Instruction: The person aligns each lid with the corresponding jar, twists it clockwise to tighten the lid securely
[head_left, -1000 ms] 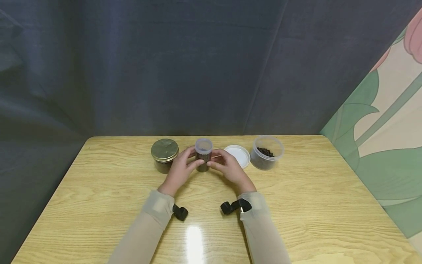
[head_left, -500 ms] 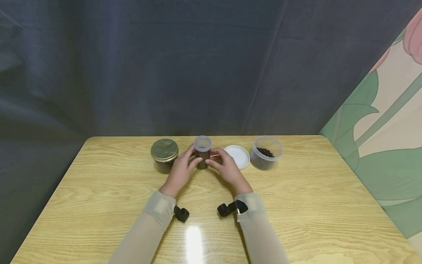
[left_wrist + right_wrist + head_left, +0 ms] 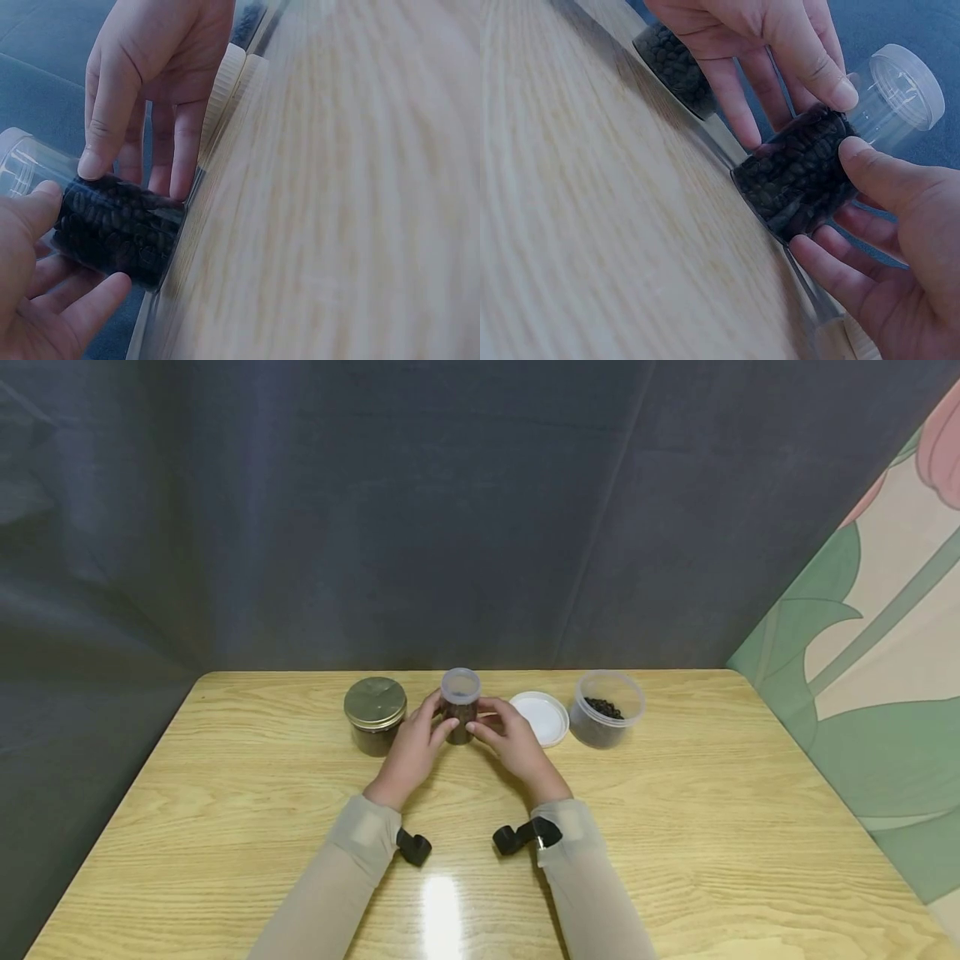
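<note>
A clear jar (image 3: 460,710) with a translucent lid (image 3: 907,86) stands upright between both hands. Dark, coffee-like beans (image 3: 799,172) fill its lower part, and its base is right at the table top. My left hand (image 3: 411,742) holds it from the left, thumb on the near side and fingers around the side. From the right, my right hand (image 3: 519,745) grips it the same way; both thumbs (image 3: 94,161) press the jar's wall close together. Just left of my left hand is a wider jar (image 3: 375,714) with a gold lid and dark contents.
Right of the hands, a round white lid (image 3: 542,718) lies on the wooden table (image 3: 712,818). Beside it stands an uncovered clear tub (image 3: 607,708) partly filled with dark beans. A dark curtain (image 3: 450,510) hangs behind the table's far edge.
Over the first half second, both hands and the jar shifted slightly away and to the left. Since then they have stayed nearly still, with the same grip.
</note>
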A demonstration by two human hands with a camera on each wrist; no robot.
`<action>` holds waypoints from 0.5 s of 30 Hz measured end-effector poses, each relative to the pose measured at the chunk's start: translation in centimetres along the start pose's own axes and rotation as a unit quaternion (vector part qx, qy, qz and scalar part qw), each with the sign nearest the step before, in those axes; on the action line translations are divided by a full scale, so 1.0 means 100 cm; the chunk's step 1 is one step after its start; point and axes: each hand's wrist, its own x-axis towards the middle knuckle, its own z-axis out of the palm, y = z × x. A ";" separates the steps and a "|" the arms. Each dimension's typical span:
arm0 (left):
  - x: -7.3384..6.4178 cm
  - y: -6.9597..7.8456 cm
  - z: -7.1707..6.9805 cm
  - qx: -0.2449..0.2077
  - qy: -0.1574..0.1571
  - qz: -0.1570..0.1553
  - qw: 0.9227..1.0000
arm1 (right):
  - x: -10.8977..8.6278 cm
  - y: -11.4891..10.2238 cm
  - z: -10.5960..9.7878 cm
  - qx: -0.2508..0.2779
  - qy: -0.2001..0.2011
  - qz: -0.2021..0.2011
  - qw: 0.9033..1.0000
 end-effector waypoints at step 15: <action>-0.001 0.003 -0.002 0.003 -0.006 0.008 1.000 | 0.000 -0.005 -0.002 -0.010 0.008 -0.015 1.000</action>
